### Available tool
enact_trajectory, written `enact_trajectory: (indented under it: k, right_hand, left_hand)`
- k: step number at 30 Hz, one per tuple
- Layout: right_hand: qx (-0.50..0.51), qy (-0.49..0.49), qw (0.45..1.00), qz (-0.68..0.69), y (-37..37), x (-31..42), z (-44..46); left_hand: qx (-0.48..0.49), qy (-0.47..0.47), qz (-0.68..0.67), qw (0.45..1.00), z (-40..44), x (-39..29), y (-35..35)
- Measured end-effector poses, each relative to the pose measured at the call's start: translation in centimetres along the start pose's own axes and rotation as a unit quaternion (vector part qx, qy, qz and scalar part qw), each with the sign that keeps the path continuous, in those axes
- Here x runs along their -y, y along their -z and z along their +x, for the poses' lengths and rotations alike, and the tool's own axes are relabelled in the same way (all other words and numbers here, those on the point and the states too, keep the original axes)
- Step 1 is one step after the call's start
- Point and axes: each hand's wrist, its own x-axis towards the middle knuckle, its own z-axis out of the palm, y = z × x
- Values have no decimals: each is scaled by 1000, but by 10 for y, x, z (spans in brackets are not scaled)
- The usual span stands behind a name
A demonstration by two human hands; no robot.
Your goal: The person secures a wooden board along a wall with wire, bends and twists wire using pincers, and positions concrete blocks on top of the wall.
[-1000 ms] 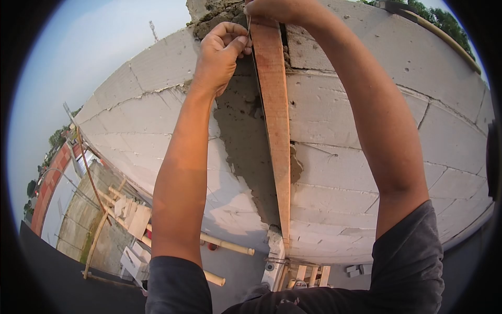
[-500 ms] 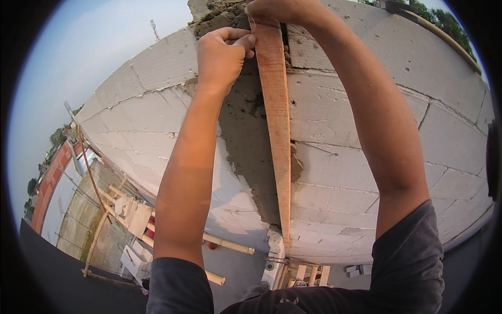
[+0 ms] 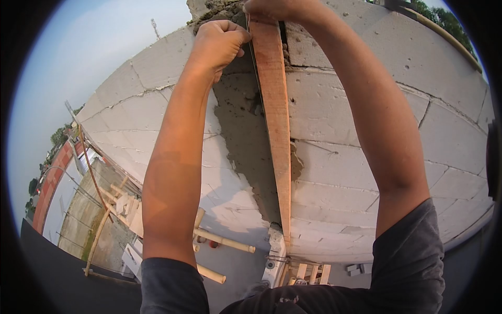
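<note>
A long wooden board (image 3: 274, 99) stands upright against the block wall (image 3: 334, 115), beside a strip of wet grey mortar (image 3: 243, 136). At the board's top left edge my left hand (image 3: 219, 44) is closed in a pinch; a thin string seems to run from near its fingertips along the board's edge. My right hand (image 3: 277, 8) is at the top of the board, partly cut off by the frame's upper edge, its fingers closed at the board's top end. What it grips there is hard to make out.
Bamboo poles (image 3: 225, 239) stick out below at the left. Farther left are light blocks on a bamboo scaffold (image 3: 123, 204) and a red-and-white wall. Rough mortar (image 3: 222, 13) lies at the wall's top. Wooden slats (image 3: 314, 275) lie at the bottom centre.
Over the last half second my left hand has moved slightly left, off the board's face to its left edge, still pinched. My right hand has stayed nearly in place.
</note>
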Motion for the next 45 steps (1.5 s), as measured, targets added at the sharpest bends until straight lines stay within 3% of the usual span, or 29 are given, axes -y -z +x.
enact_trajectory:
  k: [6, 9, 11, 18, 24, 26, 30, 39, 45]
  right_hand:
    - [3, 16, 1000, 8, -2, -4, 1]
    - [9, 14, 1000, 13, -2, -4, 2]
    - [10, 14, 1000, 20, -3, -3, 2]
    - [4, 20, 1000, -2, 0, -1, 1]
    - [0, 36, 999, -8, -1, -5, 1]
    - [-4, 35, 999, -9, -3, -6, 1]
    - [0, 17, 1000, 0, -1, -4, -1]
    - [-6, 28, 1000, 2, -3, -4, -1]
    - [-3, 31, 999, -10, -5, -5, 3]
  left_hand:
    - [25, -13, 63, 998, 3, -8, 4]
    - [26, 2, 44, 999, 5, -8, 5]
    - [25, 65, -21, 997, 9, -3, 5]
    - [24, 54, -86, 994, 12, 3, 3]
    - [71, 58, -68, 993, 19, -2, 12]
    - [78, 79, 10, 994, 24, -7, 15]
    - [86, 75, 37, 993, 23, -14, 16]
    - [90, 92, -78, 989, 17, -6, 18]
    - [113, 45, 95, 988, 18, -23, 26]
